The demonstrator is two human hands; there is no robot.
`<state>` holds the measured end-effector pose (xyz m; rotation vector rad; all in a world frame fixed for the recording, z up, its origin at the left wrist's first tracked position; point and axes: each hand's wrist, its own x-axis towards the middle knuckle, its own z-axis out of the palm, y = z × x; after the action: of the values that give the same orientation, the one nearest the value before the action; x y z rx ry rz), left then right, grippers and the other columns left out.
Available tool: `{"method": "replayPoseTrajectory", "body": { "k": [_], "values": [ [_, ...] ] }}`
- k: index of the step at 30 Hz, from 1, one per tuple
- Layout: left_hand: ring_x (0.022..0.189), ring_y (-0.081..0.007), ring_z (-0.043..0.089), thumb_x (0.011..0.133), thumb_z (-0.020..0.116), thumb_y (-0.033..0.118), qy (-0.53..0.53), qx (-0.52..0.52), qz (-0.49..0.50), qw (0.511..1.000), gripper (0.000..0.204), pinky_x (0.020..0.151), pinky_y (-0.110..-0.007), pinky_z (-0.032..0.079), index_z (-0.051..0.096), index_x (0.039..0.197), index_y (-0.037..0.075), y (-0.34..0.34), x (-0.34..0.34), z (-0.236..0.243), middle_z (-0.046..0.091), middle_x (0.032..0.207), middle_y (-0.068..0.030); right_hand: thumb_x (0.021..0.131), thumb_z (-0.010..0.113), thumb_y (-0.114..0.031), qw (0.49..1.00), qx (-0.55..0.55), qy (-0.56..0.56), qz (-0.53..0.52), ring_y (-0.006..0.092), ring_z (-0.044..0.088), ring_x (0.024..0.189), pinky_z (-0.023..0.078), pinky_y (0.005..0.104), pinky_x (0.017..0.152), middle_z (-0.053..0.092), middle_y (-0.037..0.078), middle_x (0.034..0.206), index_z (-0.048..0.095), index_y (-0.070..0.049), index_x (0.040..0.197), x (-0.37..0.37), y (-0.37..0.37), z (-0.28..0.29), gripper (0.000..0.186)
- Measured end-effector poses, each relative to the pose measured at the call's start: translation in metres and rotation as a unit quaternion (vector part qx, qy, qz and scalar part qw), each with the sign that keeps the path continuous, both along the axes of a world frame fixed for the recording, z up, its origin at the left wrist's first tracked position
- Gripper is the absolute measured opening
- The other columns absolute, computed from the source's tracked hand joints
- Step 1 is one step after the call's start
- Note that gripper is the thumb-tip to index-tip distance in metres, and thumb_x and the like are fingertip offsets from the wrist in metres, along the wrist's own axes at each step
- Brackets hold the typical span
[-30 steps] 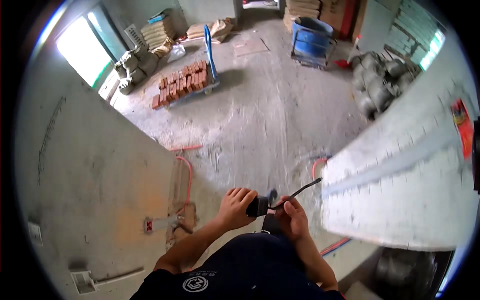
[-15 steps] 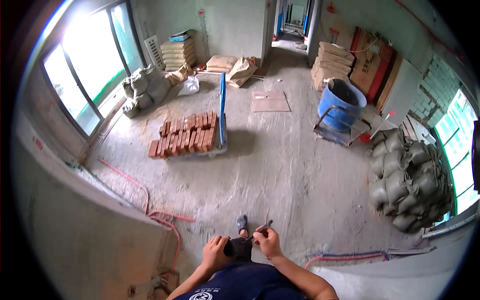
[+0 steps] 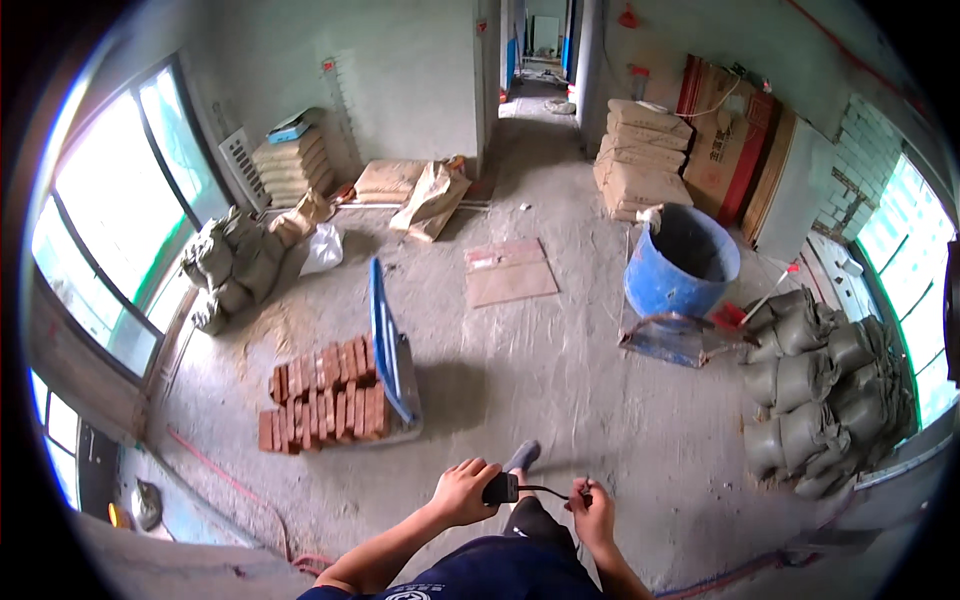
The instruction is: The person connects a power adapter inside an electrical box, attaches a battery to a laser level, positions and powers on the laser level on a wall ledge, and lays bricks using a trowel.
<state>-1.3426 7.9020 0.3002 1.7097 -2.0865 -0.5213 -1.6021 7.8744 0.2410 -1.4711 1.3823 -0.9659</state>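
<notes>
My left hand [image 3: 462, 494] is closed round a small black box-shaped device [image 3: 500, 488] just in front of my body. A short black cable [image 3: 543, 489] runs from the device across to my right hand [image 3: 594, 514]. The right fingers are pinched on the cable's far end, where a small dark piece shows partly between them; its kind is too small to make out. Both hands hang in the air above my leg and one grey shoe [image 3: 523, 457].
Ahead on the left stands a blue-handled flatbed trolley [image 3: 392, 335] stacked with red bricks [image 3: 328, 395]. A big blue barrel [image 3: 675, 272] sits on a cart to the right, beside filled grey sacks [image 3: 815, 395]. Flat cardboard [image 3: 510, 272] lies on the floor; a pink hose [image 3: 235, 485] runs at left.
The trolley, barrel and sacks look nearer and lower as my view moves forward. My hands have shifted right, and the cable between them now shows plainly.
</notes>
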Motion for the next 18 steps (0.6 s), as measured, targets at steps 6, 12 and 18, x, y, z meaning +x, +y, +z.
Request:
{"method": "replayPoseTrajectory", "body": {
  "k": [6, 12, 18],
  "values": [
    [0.084, -0.0229, 0.062, 0.058, 0.084, 0.02, 0.238, 0.01, 0.16, 0.958, 0.058, 0.074, -0.033, 0.051, 0.055, 0.106, 0.005, -0.183, 0.056, -0.007, 0.06, 0.093, -0.0102, 0.088, 0.059, -0.013, 0.986, 0.141, 0.001, 0.092, 0.0119, 0.062, 0.068, 0.051, 0.0254, 0.064, 0.064, 0.005, 0.081, 0.06, 0.001, 0.095, 0.047, -0.228, -0.03, 0.016],
    [0.077, -0.0129, 0.057, 0.058, 0.083, 0.012, 0.343, 0.032, 0.323, 0.881, 0.053, 0.073, -0.029, 0.049, 0.054, 0.102, 0.003, -0.341, 0.137, 0.012, 0.06, 0.083, -0.0035, 0.09, 0.062, -0.018, 0.935, 0.151, 0.026, 0.319, 0.0097, 0.061, 0.075, 0.05, 0.025, 0.07, 0.064, 0.003, 0.085, 0.061, 0.0, 0.104, 0.132, -0.464, 0.014, 0.023],
    [0.069, -0.0147, 0.058, 0.056, 0.08, 0.009, 0.392, 0.074, 0.48, 0.781, 0.046, 0.062, -0.03, 0.05, 0.053, 0.092, 0.005, -0.497, 0.204, -0.082, 0.06, 0.078, -0.005, 0.09, 0.061, -0.014, 0.949, 0.18, -0.054, 0.255, 0.0111, 0.061, 0.076, 0.051, 0.0256, 0.071, 0.064, 0.004, 0.089, 0.061, -0.001, 0.105, 0.18, -0.728, -0.035, 0.019]
  ]
}}
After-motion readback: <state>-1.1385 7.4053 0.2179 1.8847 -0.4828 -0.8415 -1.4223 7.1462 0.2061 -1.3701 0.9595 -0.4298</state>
